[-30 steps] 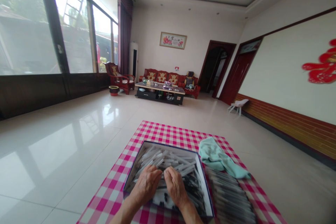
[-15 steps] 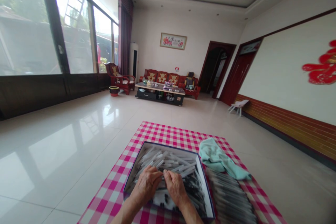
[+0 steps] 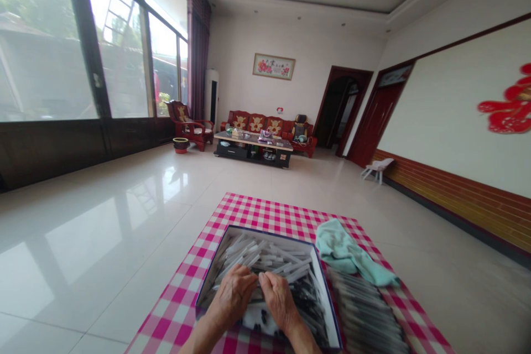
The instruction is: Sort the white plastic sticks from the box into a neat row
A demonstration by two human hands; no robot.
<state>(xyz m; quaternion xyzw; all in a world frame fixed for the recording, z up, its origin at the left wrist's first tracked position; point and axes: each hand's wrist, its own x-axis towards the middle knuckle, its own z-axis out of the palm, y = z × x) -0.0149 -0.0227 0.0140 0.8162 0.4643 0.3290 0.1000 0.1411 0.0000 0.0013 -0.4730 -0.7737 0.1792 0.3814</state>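
Note:
Both hands are close together over an open shallow box with a dark blue rim. My left hand has its fingers pinched, and the tips meet those of my right hand, which is pinched too. Whatever they hold between them is hidden or too small to name. Inside the box lie many translucent pen barrels toward the back. Darker pen parts fill the right side, and small black pieces lie near the front.
A pink-and-white checked cloth covers the table. To the box's right, a row of pens lies below a crumpled mint-green towel. Farther off are a coffee table, a wooden sofa and a small stool.
The hands stay almost in place with fingertips together. The view has shifted very slightly; the box, pens and towel lie as before.

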